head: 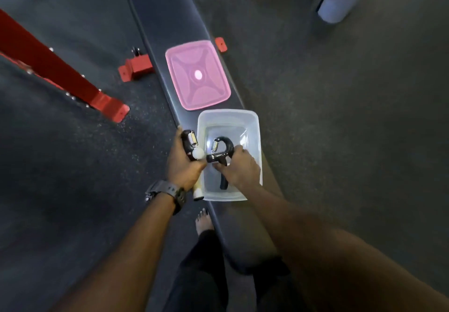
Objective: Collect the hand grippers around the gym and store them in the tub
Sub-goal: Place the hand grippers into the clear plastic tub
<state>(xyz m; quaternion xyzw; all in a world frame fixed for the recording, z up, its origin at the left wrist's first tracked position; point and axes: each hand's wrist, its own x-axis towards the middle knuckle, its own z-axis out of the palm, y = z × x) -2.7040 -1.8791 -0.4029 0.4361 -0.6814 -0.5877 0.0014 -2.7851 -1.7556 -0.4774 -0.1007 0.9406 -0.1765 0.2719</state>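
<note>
Gym floor w/ padded surface [150,20] carrying the tub [252,127], pink lid [197,75] lying beside it, keeping the tub open. Right grip [239,166] is lowering a black hand gripper [220,152] into the tub; left grip [183,163] is clenching another gripper [190,140] just outside the rim, prob. queued for storing.

Dark padded bench [155,32] carries pink lid [198,75], clear tub [252,127].

Bare forearms, no sleeves. Dark chunky wristwatch [167,194] on left wrist. Black trousers [206,275]. Bare foot [203,222], dark-painted toenails.
</note>
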